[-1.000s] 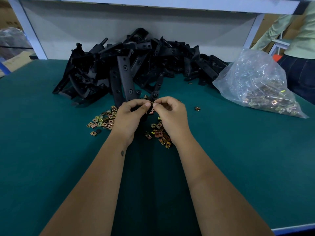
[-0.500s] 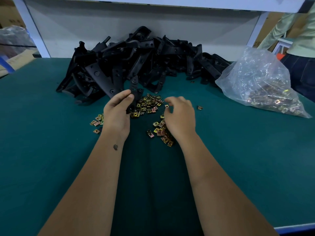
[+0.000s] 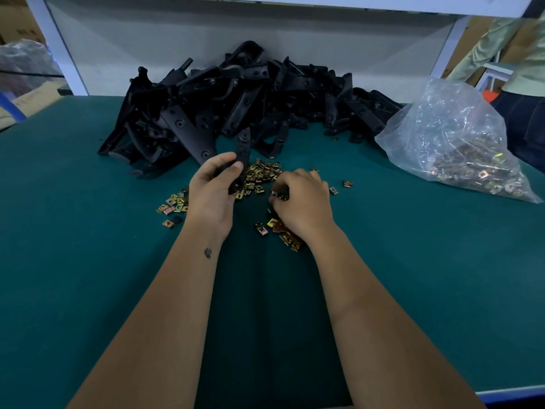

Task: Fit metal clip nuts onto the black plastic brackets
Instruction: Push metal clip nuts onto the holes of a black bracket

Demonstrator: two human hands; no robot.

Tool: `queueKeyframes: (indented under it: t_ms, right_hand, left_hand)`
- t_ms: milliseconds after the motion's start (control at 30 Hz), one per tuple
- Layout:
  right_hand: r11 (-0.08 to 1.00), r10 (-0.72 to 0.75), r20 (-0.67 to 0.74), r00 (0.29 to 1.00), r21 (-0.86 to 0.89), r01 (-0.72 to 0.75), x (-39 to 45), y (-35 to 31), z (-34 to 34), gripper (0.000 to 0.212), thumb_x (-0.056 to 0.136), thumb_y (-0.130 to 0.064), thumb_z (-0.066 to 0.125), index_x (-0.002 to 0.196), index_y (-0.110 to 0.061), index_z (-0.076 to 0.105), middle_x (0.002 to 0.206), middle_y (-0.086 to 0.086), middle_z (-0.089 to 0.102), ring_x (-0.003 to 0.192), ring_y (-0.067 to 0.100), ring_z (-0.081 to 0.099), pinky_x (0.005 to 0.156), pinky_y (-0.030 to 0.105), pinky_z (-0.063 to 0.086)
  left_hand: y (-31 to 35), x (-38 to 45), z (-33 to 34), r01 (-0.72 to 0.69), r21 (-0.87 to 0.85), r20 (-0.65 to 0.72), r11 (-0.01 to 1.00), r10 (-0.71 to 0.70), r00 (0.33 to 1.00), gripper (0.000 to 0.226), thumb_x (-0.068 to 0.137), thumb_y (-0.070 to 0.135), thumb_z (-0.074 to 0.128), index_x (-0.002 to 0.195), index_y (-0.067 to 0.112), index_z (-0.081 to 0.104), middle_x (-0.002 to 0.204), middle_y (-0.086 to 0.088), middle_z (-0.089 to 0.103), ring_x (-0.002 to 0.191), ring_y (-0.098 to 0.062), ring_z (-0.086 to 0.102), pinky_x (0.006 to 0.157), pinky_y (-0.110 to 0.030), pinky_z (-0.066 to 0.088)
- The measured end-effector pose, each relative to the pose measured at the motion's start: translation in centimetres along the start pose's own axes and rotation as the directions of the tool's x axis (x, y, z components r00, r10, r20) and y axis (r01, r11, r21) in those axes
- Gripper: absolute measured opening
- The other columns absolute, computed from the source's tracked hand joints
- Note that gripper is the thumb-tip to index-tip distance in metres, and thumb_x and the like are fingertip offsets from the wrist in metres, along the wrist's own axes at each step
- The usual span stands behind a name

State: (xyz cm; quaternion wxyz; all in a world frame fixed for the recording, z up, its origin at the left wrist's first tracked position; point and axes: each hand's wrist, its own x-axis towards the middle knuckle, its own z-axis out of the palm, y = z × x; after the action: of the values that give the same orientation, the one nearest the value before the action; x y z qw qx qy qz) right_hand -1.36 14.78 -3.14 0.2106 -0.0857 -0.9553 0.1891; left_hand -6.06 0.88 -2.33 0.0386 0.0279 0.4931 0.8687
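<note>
Left hand point(image 3: 211, 191): fingers and thumb curled round a black bracket point(image 3: 242, 152), held upright above the tabletop point(image 3: 88, 261).
Right hand point(image 3: 300, 202): fingers curled down into the loose clip nuts point(image 3: 262, 174); whether it has pinched one cannot be told.
Clip nuts: scattered mid-tabletop, around and under both hands.
Bracket pile point(image 3: 236, 98): heaped along the far edge.
Plastic bag point(image 3: 451, 143): holds more nuts, near the far right corner.
</note>
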Motion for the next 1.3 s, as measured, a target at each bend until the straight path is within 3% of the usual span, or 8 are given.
queueKeyframes:
  t_ms: [100,233,300,433,633,900,1067,1300]
  right_hand:
    - [0.971,0.052,-0.027,0.998,0.234,-0.044,-0.3,-0.3,-0.4,0.009,0.090,-0.018,0.064,0.090,-0.025,0.059,0.089,-0.009,0.061,0.093,0.016,0.053,0.074,0.028,0.037]
    - [0.754,0.197,-0.053,0.979,0.646,-0.117,-0.3,-0.9,-1.3,0.018,0.090,-0.010,0.065,0.086,-0.028,0.064,0.084,-0.013,0.065,0.081,-0.002,0.061,0.066,0.007,0.042]
    - [0.628,0.234,-0.023,0.972,0.767,-0.133,-0.2,-1.0,-1.6,0.025,0.090,-0.006,0.064,0.086,-0.031,0.068,0.087,-0.013,0.068,0.082,-0.004,0.063,0.073,0.010,0.049]
    - [0.411,0.300,0.083,0.950,0.888,-0.208,-0.2,-1.1,-1.6,0.025,0.090,-0.002,0.065,0.091,-0.027,0.071,0.088,-0.005,0.072,0.085,0.009,0.068,0.083,0.026,0.057]
    - [0.100,0.219,0.179,0.959,0.974,-0.204,-0.2,-1.3,-2.1,0.018,0.093,0.003,0.058,0.088,-0.011,0.069,0.087,0.007,0.071,0.080,0.018,0.067,0.073,0.030,0.055]
    - [0.031,0.217,0.211,0.953,0.974,-0.223,-0.2,-1.2,-1.9,0.014,0.089,0.006,0.062,0.096,-0.003,0.070,0.084,0.008,0.069,0.071,0.010,0.064,0.070,0.023,0.053]
    - [-0.005,0.211,0.228,0.950,0.973,-0.232,-0.2,-1.1,-1.9,0.016,0.089,0.005,0.062,0.101,-0.002,0.070,0.093,0.014,0.068,0.076,0.013,0.064,0.075,0.024,0.053]
    - [-0.073,0.233,0.274,0.933,0.962,-0.264,-0.1,-0.8,-2.1,0.011,0.087,0.005,0.065,0.088,-0.005,0.069,0.086,0.010,0.071,0.074,0.015,0.065,0.071,0.024,0.053]
  left_hand:
    - [-0.1,-0.1,0.1,0.019,-0.020,0.014,1.000,-0.018,1.000,0.022,0.091,0.000,0.064,0.088,0.021,0.069,0.097,0.001,0.066,0.079,-0.005,0.065,0.066,-0.022,0.051]
    - [0.0,-0.2,0.3,0.059,-0.068,0.047,0.996,-0.055,0.997,0.032,0.091,-0.003,0.062,0.107,0.023,0.069,0.107,-0.001,0.065,0.086,-0.008,0.065,0.071,-0.024,0.052]
    - [0.0,-0.3,0.4,0.085,-0.089,0.088,0.992,-0.077,0.993,0.037,0.091,-0.007,0.058,0.114,0.021,0.069,0.099,0.001,0.070,0.084,-0.007,0.067,0.073,-0.025,0.053]
    - [0.0,-0.6,0.5,0.117,-0.049,0.172,0.992,-0.108,0.979,0.040,0.091,-0.010,0.052,0.115,0.017,0.068,0.099,0.002,0.074,0.091,-0.009,0.068,0.078,-0.025,0.054]
    - [0.0,-0.9,0.4,0.073,0.058,0.337,0.996,-0.088,0.937,0.044,0.089,-0.012,0.050,0.111,0.019,0.070,0.105,0.001,0.075,0.097,-0.008,0.069,0.076,-0.021,0.053]
    - [-0.2,-0.9,0.4,0.043,0.066,0.367,0.997,-0.064,0.928,0.046,0.088,-0.014,0.051,0.109,0.022,0.072,0.107,0.001,0.075,0.100,-0.009,0.069,0.081,-0.023,0.054]
    - [-0.2,-0.9,0.4,0.037,0.082,0.366,0.996,-0.065,0.928,0.046,0.087,-0.014,0.053,0.112,0.021,0.070,0.109,0.001,0.074,0.102,-0.010,0.068,0.083,-0.024,0.054]
    - [-0.3,-1.1,0.5,0.046,0.101,0.386,0.994,-0.082,0.919,0.047,0.087,-0.014,0.053,0.116,0.019,0.069,0.115,-0.002,0.072,0.109,-0.014,0.064,0.088,-0.025,0.053]
